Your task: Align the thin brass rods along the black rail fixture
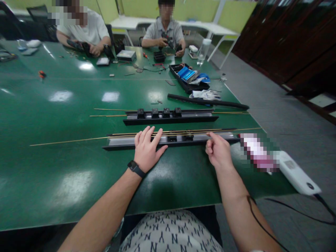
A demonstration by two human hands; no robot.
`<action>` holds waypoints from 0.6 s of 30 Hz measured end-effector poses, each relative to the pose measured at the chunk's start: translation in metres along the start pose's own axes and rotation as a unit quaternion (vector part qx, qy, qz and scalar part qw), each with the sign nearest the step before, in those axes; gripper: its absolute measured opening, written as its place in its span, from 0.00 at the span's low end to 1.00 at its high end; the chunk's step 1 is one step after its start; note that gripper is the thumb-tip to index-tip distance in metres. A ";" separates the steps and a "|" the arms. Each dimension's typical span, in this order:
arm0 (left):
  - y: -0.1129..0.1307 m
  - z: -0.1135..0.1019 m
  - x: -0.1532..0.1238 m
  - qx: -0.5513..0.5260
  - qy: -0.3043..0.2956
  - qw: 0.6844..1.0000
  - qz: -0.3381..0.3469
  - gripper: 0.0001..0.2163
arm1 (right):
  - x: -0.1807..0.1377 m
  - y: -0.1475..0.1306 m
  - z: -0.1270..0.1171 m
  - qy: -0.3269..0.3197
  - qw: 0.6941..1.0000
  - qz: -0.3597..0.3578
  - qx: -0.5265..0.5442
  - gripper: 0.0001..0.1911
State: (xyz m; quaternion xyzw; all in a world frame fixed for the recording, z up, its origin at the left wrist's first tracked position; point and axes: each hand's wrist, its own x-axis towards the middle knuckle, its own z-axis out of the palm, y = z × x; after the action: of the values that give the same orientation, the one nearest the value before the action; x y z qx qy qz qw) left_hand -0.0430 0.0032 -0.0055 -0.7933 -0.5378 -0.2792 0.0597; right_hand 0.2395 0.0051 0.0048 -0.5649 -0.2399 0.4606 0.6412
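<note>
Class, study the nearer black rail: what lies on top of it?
Thin brass rods run along the nearer rail, with small black blocks seated in it. The left hand lies flat over it, hiding that stretch; the right hand pinches a rod.

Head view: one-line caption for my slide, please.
Left hand flat on the near black rail, right hand pinching a brass rod along it, on a green table.

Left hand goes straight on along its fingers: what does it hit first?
The left hand lies flat on the near rail, fingertips at its brass rods, so those first. Past them a strip of bare table, then probably the far rail; depth is unclear.
</note>
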 end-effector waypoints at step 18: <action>-0.001 0.001 0.000 0.001 -0.001 1.000 0.000 0.27 | -0.002 0.001 0.002 -0.011 1.000 0.007 -0.007 0.18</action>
State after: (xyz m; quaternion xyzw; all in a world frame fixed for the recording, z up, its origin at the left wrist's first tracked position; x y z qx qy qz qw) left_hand -0.0433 0.0036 -0.0065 -0.7931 -0.5384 -0.2783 0.0600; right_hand 0.2361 0.0045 0.0046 -0.5664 -0.2460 0.4694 0.6312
